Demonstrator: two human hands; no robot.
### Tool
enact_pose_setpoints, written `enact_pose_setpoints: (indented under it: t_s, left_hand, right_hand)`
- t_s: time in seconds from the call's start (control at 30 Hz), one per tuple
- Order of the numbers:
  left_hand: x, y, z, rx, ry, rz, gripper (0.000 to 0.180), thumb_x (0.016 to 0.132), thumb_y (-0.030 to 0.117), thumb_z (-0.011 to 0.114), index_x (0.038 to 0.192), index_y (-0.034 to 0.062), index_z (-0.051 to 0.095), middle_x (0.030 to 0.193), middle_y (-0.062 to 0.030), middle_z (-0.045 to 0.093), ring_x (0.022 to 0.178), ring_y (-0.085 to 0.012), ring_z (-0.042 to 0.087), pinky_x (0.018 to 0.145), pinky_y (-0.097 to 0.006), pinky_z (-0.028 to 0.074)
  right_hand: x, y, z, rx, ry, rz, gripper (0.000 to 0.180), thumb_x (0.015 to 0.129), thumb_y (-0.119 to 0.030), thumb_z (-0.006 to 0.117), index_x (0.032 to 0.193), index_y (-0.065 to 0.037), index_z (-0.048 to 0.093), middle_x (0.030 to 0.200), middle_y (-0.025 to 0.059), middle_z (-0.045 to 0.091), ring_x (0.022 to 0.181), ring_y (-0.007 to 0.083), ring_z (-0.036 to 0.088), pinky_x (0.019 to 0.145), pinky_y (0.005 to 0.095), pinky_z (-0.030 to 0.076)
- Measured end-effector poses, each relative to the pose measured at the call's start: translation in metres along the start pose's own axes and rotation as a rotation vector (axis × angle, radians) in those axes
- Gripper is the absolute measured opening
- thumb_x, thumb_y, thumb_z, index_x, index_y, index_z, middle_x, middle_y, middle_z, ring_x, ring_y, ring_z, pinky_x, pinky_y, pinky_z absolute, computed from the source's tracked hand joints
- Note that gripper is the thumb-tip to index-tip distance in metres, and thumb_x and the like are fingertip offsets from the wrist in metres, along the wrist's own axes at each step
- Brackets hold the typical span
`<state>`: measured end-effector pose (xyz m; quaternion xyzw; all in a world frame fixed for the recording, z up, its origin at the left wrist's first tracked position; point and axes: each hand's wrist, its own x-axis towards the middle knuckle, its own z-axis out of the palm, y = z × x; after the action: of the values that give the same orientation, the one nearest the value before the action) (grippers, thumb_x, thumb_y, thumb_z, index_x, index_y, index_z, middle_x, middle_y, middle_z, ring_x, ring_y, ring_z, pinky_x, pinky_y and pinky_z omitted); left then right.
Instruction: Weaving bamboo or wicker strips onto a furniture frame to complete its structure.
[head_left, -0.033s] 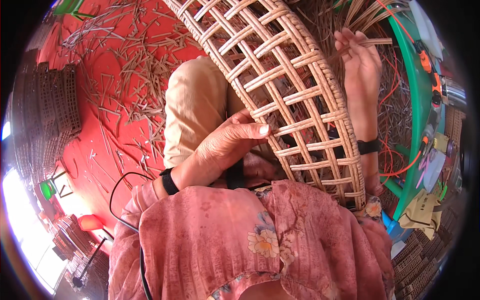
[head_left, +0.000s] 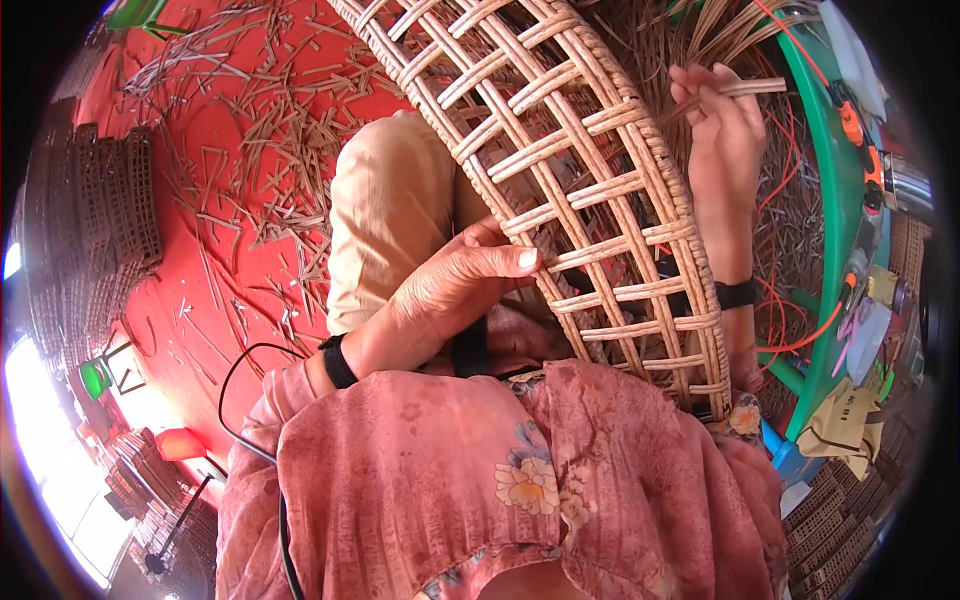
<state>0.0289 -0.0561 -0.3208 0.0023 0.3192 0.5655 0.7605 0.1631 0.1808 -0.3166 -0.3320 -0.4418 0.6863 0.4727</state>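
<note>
A long woven wicker panel (head_left: 600,190) with an open grid and braided edges slants across my lap, from the top middle down to my right side. My left hand (head_left: 470,275) grips its left edge, thumb on top and the other fingers hidden beneath. Beyond the panel's right edge, my right hand (head_left: 722,120) is raised with its fingers curled around a flat brown wicker strip (head_left: 755,87). One end of that strip sticks out to the right of the fingers; the rest passes toward the panel.
Cut strip scraps (head_left: 270,150) litter the red floor (head_left: 180,330). At the right stands a green table (head_left: 835,230) with tools and an orange cable along it. Stacked woven panels (head_left: 100,210) rise at the far left. A black cable (head_left: 225,410) runs down my left side.
My right hand and the strip in it have shifted very slightly. The panel and my left hand stay in place.
</note>
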Motion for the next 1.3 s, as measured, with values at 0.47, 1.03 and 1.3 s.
enact_pose_setpoints:
  t_s: [0.47,1.03,1.3]
  left_hand:
    - [0.03,0.011,0.018,-0.006,-0.183,-0.041,0.083,0.07,0.028,0.077,0.135,-0.0016,0.036,0.133,-0.0111,0.048,0.123,-0.0235,0.044,0.106,-0.038,0.03]
    - [-0.011,-0.005,-0.015,-0.042,0.018,-0.022,0.062,0.073,0.023,0.076,0.126,0.0051,0.048,0.123,-0.0046,0.055,0.113,-0.02,0.05,0.097,-0.038,0.037]
    - [0.011,-0.011,-0.031,0.098,-0.044,0.051,0.064,0.077,0.039,0.071,0.128,0.0079,0.047,0.12,-0.0014,0.056,0.112,-0.0137,0.05,0.094,-0.032,0.039]
  right_hand:
    - [-0.046,-0.029,-0.021,-0.958,-0.333,-0.514,0.031,0.086,-0.024,0.055,0.103,0.0,0.062,0.09,0.006,0.062,0.082,0.0125,0.056,0.072,0.0251,0.045]
    - [-0.111,0.008,0.015,-0.467,-0.647,0.247,0.031,0.086,-0.026,0.056,0.102,-0.001,0.061,0.088,0.0058,0.062,0.081,0.0121,0.057,0.071,0.0247,0.046]
    - [-0.088,-0.015,0.011,-0.433,-0.646,0.385,0.031,0.086,-0.027,0.056,0.102,-0.002,0.061,0.087,0.0057,0.062,0.08,0.0119,0.057,0.071,0.0245,0.046]
